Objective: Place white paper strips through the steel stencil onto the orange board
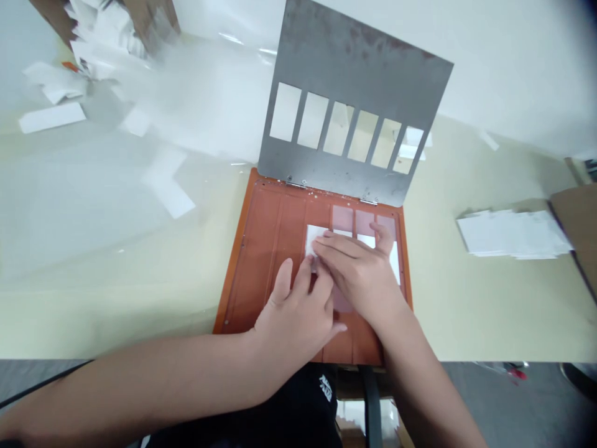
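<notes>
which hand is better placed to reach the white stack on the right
Likely the right hand: it is nearer the white stack, which lies beyond the right edge of the orange tray. The left hand would probably have to cross the right arm.

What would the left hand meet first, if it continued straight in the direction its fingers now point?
The left hand would probably meet the right hand first, at its fingertips over the white rectangular card in the orange rectangular tray; they look almost touching, but depth is unclear.

Brown cardboard [579, 227] stands on the pale yellow table [504, 323], far right.
</notes>
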### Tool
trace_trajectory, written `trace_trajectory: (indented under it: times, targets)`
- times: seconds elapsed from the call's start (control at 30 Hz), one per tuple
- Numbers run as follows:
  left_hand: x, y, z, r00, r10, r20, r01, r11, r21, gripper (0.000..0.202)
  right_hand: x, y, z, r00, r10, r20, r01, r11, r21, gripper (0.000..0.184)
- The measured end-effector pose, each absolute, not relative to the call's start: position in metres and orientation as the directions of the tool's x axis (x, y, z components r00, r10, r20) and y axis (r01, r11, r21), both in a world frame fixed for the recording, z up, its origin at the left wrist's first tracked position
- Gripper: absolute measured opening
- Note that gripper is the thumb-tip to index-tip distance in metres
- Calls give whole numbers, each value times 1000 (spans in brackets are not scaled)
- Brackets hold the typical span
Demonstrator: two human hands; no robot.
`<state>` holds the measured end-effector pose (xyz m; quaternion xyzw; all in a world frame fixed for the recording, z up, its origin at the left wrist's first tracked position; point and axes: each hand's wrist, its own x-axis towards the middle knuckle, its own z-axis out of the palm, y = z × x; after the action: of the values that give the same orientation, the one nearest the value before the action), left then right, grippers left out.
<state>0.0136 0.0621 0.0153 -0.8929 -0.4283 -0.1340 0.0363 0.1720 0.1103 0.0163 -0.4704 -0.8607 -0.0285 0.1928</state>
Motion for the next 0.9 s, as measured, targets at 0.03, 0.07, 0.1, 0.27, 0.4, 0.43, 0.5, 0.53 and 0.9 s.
trace_trajectory:
  times: [0.03, 0.07, 0.1, 0.27, 0.4, 0.43, 0.5, 0.53, 0.9]
  targets:
    - [13, 62, 16, 602, 753, 265, 772, -634, 47, 45, 172, 110, 17, -487, 800, 351, 820, 557, -133, 28]
    - [13, 61, 16, 606, 751, 264, 770, -637, 44, 46, 172, 110, 17, -493, 799, 345, 817, 561, -132, 28]
    - [13, 61, 16, 608, 749, 264, 769, -638, 42, 47, 172, 110, 18, -499, 797, 340, 815, 565, -128, 28]
    - [13, 61, 15, 611, 748, 260, 767, -640, 37, 49, 173, 107, 20, -523, 791, 318, 811, 577, -101, 25]
    - [13, 61, 15, 604, 750, 270, 770, -637, 45, 49, 173, 104, 20, -547, 783, 294, 804, 590, -74, 22]
    - [13, 61, 15, 604, 751, 268, 770, -636, 47, 49, 172, 104, 20, -550, 782, 292, 804, 591, -68, 22]
    - [12, 60, 16, 605, 751, 264, 769, -637, 50, 49, 172, 104, 20, -549, 785, 286, 807, 587, -61, 21]
    - [12, 60, 16, 605, 751, 266, 768, -638, 54, 48, 172, 104, 19, -547, 788, 284, 809, 584, -62, 21]
    - [13, 62, 15, 577, 758, 306, 775, -625, 88, 47, 173, 109, 12, -514, 798, 314, 814, 570, -115, 27]
